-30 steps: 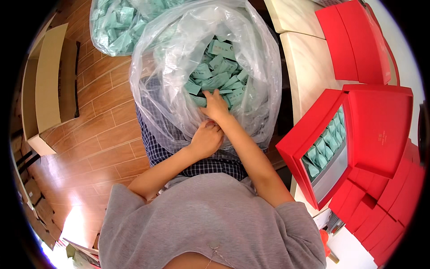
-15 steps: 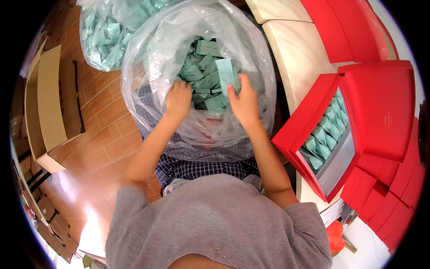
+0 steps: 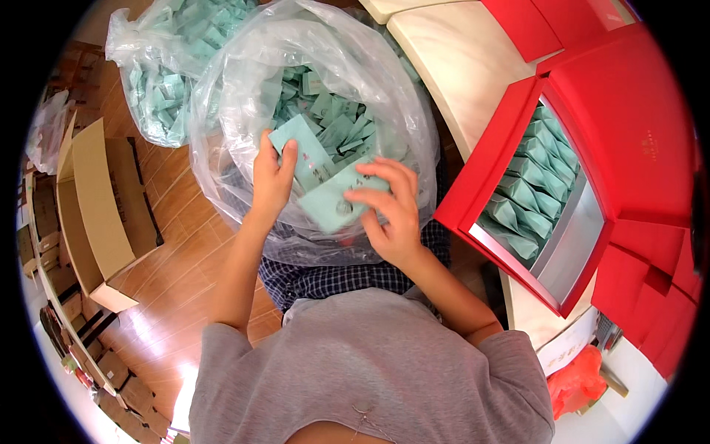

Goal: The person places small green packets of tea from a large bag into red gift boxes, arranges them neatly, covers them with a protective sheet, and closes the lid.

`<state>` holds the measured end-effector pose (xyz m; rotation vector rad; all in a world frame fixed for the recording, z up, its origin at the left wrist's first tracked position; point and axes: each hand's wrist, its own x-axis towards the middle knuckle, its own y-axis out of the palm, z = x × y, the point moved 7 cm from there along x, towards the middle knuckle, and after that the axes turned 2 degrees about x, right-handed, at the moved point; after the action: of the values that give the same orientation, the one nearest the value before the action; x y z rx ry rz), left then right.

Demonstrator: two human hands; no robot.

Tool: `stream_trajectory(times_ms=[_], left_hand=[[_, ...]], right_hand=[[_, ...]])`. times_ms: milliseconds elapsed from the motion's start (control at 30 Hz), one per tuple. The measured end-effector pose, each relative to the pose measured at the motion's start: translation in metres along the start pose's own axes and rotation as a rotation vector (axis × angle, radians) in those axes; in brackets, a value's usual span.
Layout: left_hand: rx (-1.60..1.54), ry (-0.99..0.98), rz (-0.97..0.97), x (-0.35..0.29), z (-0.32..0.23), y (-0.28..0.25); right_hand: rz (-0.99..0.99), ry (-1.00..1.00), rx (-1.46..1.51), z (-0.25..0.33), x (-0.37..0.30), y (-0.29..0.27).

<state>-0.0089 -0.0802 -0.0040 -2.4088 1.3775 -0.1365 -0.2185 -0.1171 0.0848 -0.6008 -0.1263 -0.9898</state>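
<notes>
My left hand (image 3: 274, 174) is closed on a pale green packet (image 3: 302, 152), its thumb lying along the packet's edge. A second green packet (image 3: 336, 201) is gripped by my right hand (image 3: 392, 211), fingers bent over its upper side. The two packets meet or overlap near their lower ends; exactly how they touch is hard to tell. Both hands are above the near side of a large clear plastic bag (image 3: 222, 159), which stands open in front of my lap. Many more loose green packets (image 3: 340, 122) fill the bag.
To the right, an open red box (image 3: 484, 166) holds rows of green packets (image 3: 529, 185) beside a bare silvery strip. Red boxes (image 3: 636, 288) are stacked behind it. Another bag of packets (image 3: 166, 96) stands at far left. An open cardboard carton (image 3: 103, 207) rests on the wooden floor (image 3: 185, 255).
My left hand has come up out of the pile with a packet. My right hand has drawn its packet nearer and tilted it flat. The view has shifted slightly.
</notes>
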Motion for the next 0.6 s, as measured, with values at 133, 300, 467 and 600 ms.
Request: stream_trajectory(times_ms=[133,300,467,600], left_hand=[[-0.314,-0.33,0.251,-0.041,0.011,0.005],[-0.696,-0.993,0.705,-0.107,-0.02,0.029],[-0.565,-0.86,1.055,-0.129,-0.034,0.038],[-0.365,-0.475,1.217,-0.12,-0.066,0.036]], right_hand=[[-0.034,-0.337,-0.137,0.036,-0.014,0.0],[0.225,-0.454,-0.075,0.039,-0.035,0.016],[0.424,-0.33,0.109,0.049,-0.043,0.012],[0.203,-0.253,0.035,0.06,-0.038,-0.016]])
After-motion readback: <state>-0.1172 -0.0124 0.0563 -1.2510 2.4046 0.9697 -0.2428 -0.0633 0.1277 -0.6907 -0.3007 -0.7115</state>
